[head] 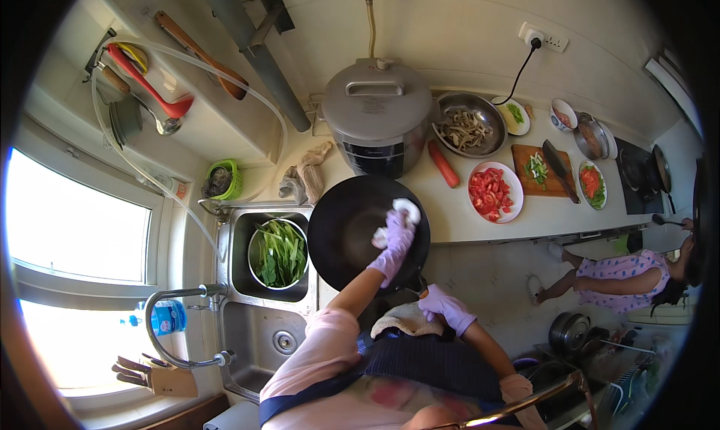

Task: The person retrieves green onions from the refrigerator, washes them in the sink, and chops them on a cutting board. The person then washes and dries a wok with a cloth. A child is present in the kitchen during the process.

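Observation:
A large black wok [343, 227] is held at the counter's front edge, beside the sink. My left hand [397, 240], in a lilac glove, reaches into it and presses a crumpled white paper towel or cloth [406, 208] against the inner wall on the right. Part of that white wad shows on either side of my fingers. My right hand [448, 309], gloved in the same lilac, grips the wok's handle [417, 285] close to my apron [427, 362]. The handle's end is hidden in my fist.
Left of the wok, a bowl of leafy greens [279, 254] sits in the double sink [315, 295]. A grey electric pressure cooker [376, 104] stands behind. Chopped tomatoes [491, 192], a carrot [444, 164] and a knife [557, 168] on a cutting board [523, 154] lie rightward. Another person [621, 278] stands at right.

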`<state>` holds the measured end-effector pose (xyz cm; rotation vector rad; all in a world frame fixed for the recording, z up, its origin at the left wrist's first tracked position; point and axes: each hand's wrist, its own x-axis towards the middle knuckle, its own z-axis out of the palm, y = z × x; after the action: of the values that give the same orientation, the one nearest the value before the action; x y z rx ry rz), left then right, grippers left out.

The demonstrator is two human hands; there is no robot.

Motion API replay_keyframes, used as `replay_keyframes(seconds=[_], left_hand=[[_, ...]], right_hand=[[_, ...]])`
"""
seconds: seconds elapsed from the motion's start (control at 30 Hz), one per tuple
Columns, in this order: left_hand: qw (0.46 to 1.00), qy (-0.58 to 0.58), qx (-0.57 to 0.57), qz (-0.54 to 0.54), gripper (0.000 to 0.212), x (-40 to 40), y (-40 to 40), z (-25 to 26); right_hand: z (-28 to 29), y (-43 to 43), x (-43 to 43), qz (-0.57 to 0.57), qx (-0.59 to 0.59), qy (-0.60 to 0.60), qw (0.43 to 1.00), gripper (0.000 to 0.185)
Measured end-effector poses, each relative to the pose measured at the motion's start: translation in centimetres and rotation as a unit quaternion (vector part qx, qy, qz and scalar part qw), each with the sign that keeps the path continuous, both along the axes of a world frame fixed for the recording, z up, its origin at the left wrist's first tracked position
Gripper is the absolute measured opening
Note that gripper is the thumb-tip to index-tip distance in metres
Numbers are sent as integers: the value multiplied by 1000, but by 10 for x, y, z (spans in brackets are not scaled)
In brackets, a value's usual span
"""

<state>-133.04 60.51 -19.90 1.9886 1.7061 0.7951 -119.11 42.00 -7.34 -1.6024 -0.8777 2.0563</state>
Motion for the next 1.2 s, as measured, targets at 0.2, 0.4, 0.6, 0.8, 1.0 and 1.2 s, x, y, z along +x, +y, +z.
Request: replay_keyframes(seconds=[0.2, 0.4, 0.6, 0.8, 1.0, 1.2], left_hand=[[850, 162, -56, -498, 19, -78, -50, 1], [760, 422, 124, -478, 32, -136, 42, 16], [625, 239, 431, -606, 10, -27, 100, 53], [773, 464, 298, -315, 13, -113, 111, 55], [941, 264, -162, -134, 19, -141, -19, 29], [971, 11, -77, -224, 33, -25, -82, -2]], right_hand=[[-14, 9, 3, 78, -94, -142, 982, 22], [-27, 7, 1, 104, -122, -154, 975, 24], [-32, 6, 0, 129, -116, -177, 969, 26], [-28, 2, 2, 42, -120, -143, 981, 21], [-29, 8, -2, 52, -114, -117, 985, 23], [-32, -21, 7, -82, -49, 4, 995, 23]])
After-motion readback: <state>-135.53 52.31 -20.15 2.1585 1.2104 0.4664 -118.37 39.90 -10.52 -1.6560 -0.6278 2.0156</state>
